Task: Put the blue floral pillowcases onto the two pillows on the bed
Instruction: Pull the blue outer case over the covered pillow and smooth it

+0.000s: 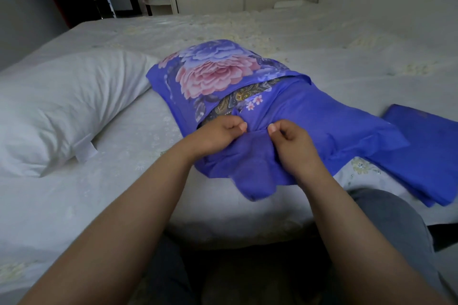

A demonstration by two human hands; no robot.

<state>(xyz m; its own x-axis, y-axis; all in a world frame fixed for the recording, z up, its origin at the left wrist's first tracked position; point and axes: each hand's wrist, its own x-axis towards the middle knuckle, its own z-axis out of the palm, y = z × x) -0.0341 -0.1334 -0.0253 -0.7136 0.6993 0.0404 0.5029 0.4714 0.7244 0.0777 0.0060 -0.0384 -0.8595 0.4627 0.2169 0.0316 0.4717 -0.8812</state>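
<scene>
The blue floral cotton pillowcase [247,96] is pinched at its open edge by the closed left hand [218,135] and right hand [288,142]; beside it the bare white pillow [64,104] waits. The bunched cloth may slip off.

Your two bare forearms reach forward and converge. Your left hand [220,132] and right hand [292,142] sit close together, knuckles up, fingers curled under, each thumb pressed to its forefinger in a tight pinching grip on cloth.

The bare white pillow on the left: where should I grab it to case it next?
Grip the white pillow at its near short end, beside the sewn tag, coming from the bed's near edge. It lies lengthwise away from you, uncovered, so that end is closest and free.
</scene>
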